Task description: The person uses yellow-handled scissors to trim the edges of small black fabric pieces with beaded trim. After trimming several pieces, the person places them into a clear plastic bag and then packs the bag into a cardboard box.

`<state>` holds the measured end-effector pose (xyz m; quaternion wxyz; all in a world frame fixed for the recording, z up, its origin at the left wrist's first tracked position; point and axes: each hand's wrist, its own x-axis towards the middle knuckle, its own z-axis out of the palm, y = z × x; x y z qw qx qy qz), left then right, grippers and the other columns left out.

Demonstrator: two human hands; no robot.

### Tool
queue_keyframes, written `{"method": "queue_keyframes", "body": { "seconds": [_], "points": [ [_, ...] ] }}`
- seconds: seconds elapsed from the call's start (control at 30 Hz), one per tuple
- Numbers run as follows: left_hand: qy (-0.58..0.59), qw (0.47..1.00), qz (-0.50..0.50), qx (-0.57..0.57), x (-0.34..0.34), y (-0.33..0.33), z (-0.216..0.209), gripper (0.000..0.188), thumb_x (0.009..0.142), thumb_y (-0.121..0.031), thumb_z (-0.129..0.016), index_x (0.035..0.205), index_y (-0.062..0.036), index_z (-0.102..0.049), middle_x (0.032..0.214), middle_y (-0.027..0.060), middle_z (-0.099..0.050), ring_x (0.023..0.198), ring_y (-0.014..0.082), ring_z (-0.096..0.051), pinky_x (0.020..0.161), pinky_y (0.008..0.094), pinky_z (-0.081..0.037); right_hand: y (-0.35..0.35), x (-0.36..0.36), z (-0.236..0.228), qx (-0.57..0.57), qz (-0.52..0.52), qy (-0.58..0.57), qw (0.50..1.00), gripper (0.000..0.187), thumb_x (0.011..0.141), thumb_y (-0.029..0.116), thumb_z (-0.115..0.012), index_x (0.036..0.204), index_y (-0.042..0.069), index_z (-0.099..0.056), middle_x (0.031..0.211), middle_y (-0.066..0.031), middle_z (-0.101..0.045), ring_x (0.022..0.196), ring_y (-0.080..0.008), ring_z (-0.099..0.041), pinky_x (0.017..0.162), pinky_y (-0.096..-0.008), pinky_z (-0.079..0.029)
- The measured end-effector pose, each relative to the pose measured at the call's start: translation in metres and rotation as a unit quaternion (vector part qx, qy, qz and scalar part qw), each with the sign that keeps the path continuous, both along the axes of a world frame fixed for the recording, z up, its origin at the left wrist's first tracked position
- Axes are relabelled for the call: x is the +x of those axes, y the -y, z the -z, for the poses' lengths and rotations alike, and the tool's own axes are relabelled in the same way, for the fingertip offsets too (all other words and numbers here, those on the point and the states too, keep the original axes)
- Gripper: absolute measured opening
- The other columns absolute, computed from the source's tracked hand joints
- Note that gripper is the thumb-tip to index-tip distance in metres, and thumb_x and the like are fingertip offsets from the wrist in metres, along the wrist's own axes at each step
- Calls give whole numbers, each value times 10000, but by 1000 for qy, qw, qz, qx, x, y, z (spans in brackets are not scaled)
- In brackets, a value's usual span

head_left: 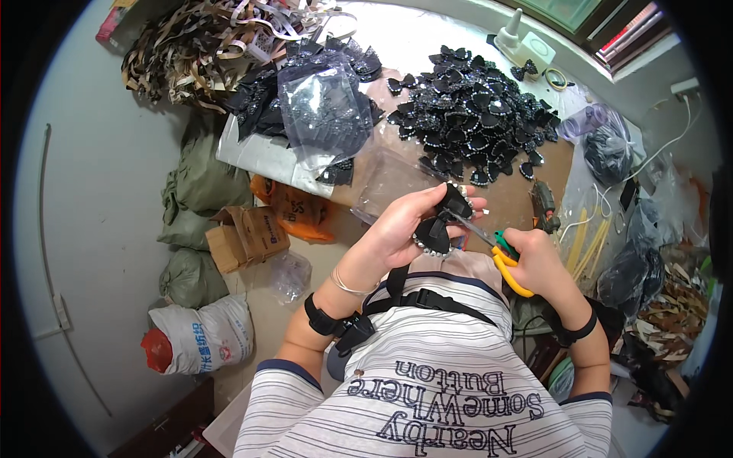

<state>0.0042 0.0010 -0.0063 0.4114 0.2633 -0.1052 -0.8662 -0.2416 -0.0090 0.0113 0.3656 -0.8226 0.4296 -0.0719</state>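
My left hand (403,219) is closed on a black bow (437,225) edged with pearl-like beads, held above the front of the table. In my right hand (540,258) is a pair of scissors (507,263) with yellow and green handles. Their metal tips reach the middle of the bow; whether they touch it I cannot tell. Beyond the hands a large heap of black bows with shiny trim (485,111) covers part of the table. Black fabric pieces (259,103) are piled to its left, under a clear plastic bag (319,99).
A glue gun (543,202) stands right of my hands, with yellow glue sticks (592,240) beside it. A white nozzle bottle (511,29) is at the back. Ribbon strips (191,57) lie far left. A cardboard box (248,238) and sacks (206,328) are on the floor.
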Motion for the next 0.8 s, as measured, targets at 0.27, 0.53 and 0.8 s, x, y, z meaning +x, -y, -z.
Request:
{"method": "queue_keyframes", "body": {
  "seconds": [0.27,0.53,0.8],
  "points": [
    [27,997,-40,-60,2,-2,1,492,1029,-261,-315,1372,91,-341,1338,241,-475,1234,304,-499,1024,408,-443,-2,-2,-17,226,-53,26,972,239,862,211,-639,816,-13,-568,618,-145,-561,518,-260,-506,541,-347,-431],
    [35,995,-43,-84,0,-6,0,490,1032,-254,-297,1383,88,-322,1347,247,-462,1249,304,-484,1038,412,-431,17,2,-37,355,-125,-3,927,270,914,240,-591,1021,-6,-608,732,-107,-606,633,-138,-499,627,-313,-454],
    [-61,992,-94,-60,-5,-9,0,516,1034,-298,-289,1406,59,-287,1370,247,-434,1287,332,-435,1094,444,-358,17,2,-30,382,-110,56,916,261,921,241,-593,989,-10,-617,727,-48,-598,653,-98,-479,623,-284,-445]
  ]
}}
